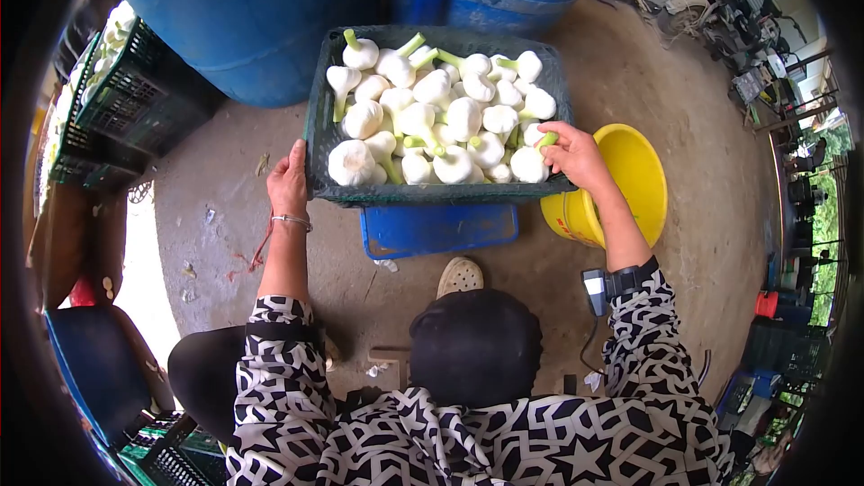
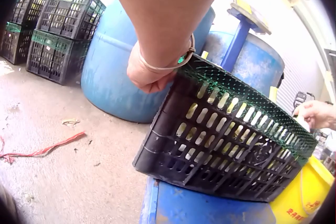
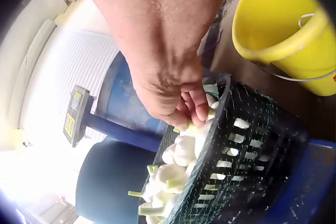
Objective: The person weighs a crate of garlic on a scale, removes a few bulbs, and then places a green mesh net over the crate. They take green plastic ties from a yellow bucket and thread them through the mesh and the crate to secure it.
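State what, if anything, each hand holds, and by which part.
Right hand pinches a garlic bulb by its stem; left hand touches the crate at its left end, grip unclear.

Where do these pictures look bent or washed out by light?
Head view: scene bowed, corners black, glaring white left of the grey concrete floor, white garlic bulbs clear; left wrist view: washed out behind the large blue plastic barrel; right wrist view: glare whitens the lower left.

2 drums (image 1: 243,18) wall off the far side of the crate (image 1: 441,194) and a bucket (image 1: 635,157) crowds its right end; floor (image 1: 220,175) beside the left hand (image 1: 289,182) offers passage.
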`<act>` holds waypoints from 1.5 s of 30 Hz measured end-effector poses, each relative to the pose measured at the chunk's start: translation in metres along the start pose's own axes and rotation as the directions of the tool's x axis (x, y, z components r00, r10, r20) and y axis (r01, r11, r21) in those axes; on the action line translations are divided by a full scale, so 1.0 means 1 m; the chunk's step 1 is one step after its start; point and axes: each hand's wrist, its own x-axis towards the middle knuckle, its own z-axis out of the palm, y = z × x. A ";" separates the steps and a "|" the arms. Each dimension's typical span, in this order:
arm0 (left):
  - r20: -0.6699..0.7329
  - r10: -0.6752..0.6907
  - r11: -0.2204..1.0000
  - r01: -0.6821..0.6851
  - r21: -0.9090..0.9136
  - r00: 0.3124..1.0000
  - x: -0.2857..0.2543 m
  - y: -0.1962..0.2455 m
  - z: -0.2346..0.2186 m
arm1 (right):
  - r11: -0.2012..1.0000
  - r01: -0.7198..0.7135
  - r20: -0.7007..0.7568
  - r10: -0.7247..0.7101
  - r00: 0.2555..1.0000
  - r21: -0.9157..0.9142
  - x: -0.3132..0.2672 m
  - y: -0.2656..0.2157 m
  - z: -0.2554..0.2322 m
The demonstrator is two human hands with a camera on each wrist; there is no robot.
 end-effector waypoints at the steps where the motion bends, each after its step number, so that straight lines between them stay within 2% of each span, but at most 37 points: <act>1: 0.000 0.002 1.000 -0.002 0.001 1.000 0.001 0.001 0.000 | 1.000 0.001 -0.001 -0.001 1.000 0.001 0.003 -0.002 -0.002; 3: 0.000 0.006 1.000 -0.006 0.014 1.000 0.002 -0.002 -0.002 | 0.914 0.196 -0.272 -0.100 0.957 0.354 0.011 -0.010 -0.010; 4: 0.000 0.003 1.000 -0.003 0.015 1.000 0.002 -0.004 -0.002 | 0.870 0.205 -0.306 -0.066 0.950 0.448 0.014 -0.014 -0.015; 5: 0.012 0.007 0.999 -0.007 -0.038 1.000 0.003 -0.004 -0.001 | 0.871 0.205 -0.306 -0.066 0.950 0.447 0.022 -0.012 -0.014; 7: 0.025 0.012 0.996 -0.010 -0.092 1.000 0.005 -0.006 0.000 | 0.876 0.172 -0.396 0.023 0.918 0.450 0.039 -0.001 0.001; 8: 0.027 0.016 0.994 -0.013 -0.110 1.000 0.005 -0.007 0.000 | 0.911 0.068 -0.363 0.093 0.927 0.406 0.045 0.007 0.014; 9: 0.027 0.020 0.991 -0.016 -0.130 0.999 0.005 -0.007 0.000 | 0.965 -0.062 -0.372 0.158 0.915 0.256 0.052 0.023 0.026; 10: 0.023 0.021 0.991 -0.018 -0.133 1.000 0.003 -0.005 0.000 | 0.845 -0.045 -0.255 0.210 0.944 0.533 0.046 0.020 0.035; 11: -0.001 0.049 0.995 -0.049 -0.083 0.999 0.001 -0.004 0.001 | 0.646 -0.052 -0.122 0.221 0.968 0.761 0.039 0.017 0.043; 12: -0.024 0.074 0.997 -0.075 -0.029 0.997 -0.002 -0.002 0.002 | 0.648 -0.054 -0.115 0.216 0.969 0.760 0.034 0.013 0.045; 14: -0.019 0.069 0.997 -0.069 -0.016 0.997 -0.003 0.000 0.000 | 0.548 -0.034 -0.095 0.206 0.974 0.836 0.025 0.002 0.046; 17: -0.002 0.060 0.998 -0.060 -0.029 0.998 0.000 -0.004 0.000 | 0.529 -0.017 -0.051 0.114 0.992 0.849 0.015 -0.025 0.017; 18: -0.007 0.057 0.996 -0.057 -0.068 0.998 0.002 -0.005 0.002 | 0.589 -0.030 -0.050 0.118 0.992 0.807 0.013 -0.032 0.006; 19: -0.003 0.057 0.996 -0.057 -0.072 0.998 0.001 -0.003 0.004 | 0.592 -0.027 -0.054 0.118 0.992 0.805 0.013 -0.038 -0.004; 22: -0.043 0.016 0.996 -0.020 -0.083 0.999 0.001 -0.005 0.002 | 0.822 0.085 -0.101 -0.034 0.994 0.563 0.008 -0.073 -0.019; 23: -0.009 0.023 0.997 -0.024 -0.079 1.000 0.004 -0.007 -0.001 | 0.822 0.080 -0.093 -0.033 0.995 0.563 0.010 -0.079 -0.015; 24: 0.028 0.030 0.997 -0.028 -0.074 0.999 0.006 -0.008 -0.003 | 0.954 0.075 -0.115 -0.043 0.992 0.289 0.015 -0.084 -0.010; 25: 0.027 0.029 0.997 -0.027 -0.072 0.999 0.005 -0.009 -0.003 | 0.998 0.061 -0.136 -0.062 0.989 -0.011 0.020 -0.088 -0.007; 26: 0.039 0.039 0.996 -0.035 -0.080 0.998 0.005 -0.008 -0.004 | 0.929 0.090 -0.160 -0.156 0.975 -0.360 0.033 -0.063 0.003; 28: 0.057 0.057 0.994 -0.052 -0.095 0.997 0.002 -0.006 0.000 | 0.761 -0.116 -0.194 -0.013 0.981 -0.639 0.038 -0.030 0.046; 29: 0.014 0.046 0.994 -0.045 -0.102 0.999 0.001 -0.008 0.002 | 0.823 -0.176 -0.288 0.016 0.957 -0.540 0.039 -0.016 0.058; 30: -0.035 0.040 0.993 -0.044 -0.109 0.999 0.004 -0.008 0.003 | 0.824 -0.212 -0.330 0.032 0.943 -0.525 0.033 -0.015 0.058; 31: -0.040 0.107 0.992 -0.110 -0.064 0.993 0.004 -0.008 0.002 | 0.818 -0.227 -0.401 -0.006 0.916 -0.529 0.025 -0.016 0.060; 33: -0.018 0.063 0.996 -0.064 -0.065 0.998 0.002 -0.007 0.001 | 0.834 -0.177 -0.460 -0.101 0.882 -0.523 0.012 -0.013 0.058; 34: -0.013 0.066 0.996 -0.066 -0.061 0.998 0.000 -0.006 0.004 | 0.836 -0.180 -0.464 -0.098 0.880 -0.519 0.003 -0.018 0.055; 36: 0.003 0.065 0.994 -0.065 -0.092 0.998 -0.003 -0.002 0.004 | 0.725 -0.085 -0.379 -0.253 0.890 -0.683 -0.010 -0.030 0.056; 37: 0.005 0.075 0.994 -0.075 -0.075 0.997 -0.001 -0.002 0.003 | 0.736 -0.065 -0.370 -0.260 0.892 -0.674 -0.011 -0.025 0.065; 39: 0.005 0.088 0.995 -0.088 -0.041 0.996 -0.006 0.000 0.002 | 0.588 -0.038 -0.183 -0.190 0.964 -0.808 -0.010 -0.010 0.077; 40: 0.006 0.130 0.991 -0.130 -0.020 0.992 -0.007 0.000 0.002 | 0.704 -0.163 -0.219 0.012 0.976 -0.692 -0.003 -0.008 0.069; 42: -0.004 0.217 0.974 -0.217 0.058 0.976 -0.004 0.000 0.004 | 0.686 -0.200 -0.164 0.117 0.979 -0.700 0.007 -0.015 0.061; 43: 0.044 0.120 0.981 -0.125 0.147 0.992 -0.012 0.011 0.000 | 0.687 -0.199 -0.126 0.156 0.980 -0.699 0.006 -0.027 0.059; 45: 0.096 0.039 0.998 -0.042 0.035 0.995 -0.003 -0.001 -0.005 | 0.696 -0.161 -0.156 0.071 0.985 -0.700 -0.003 -0.023 0.069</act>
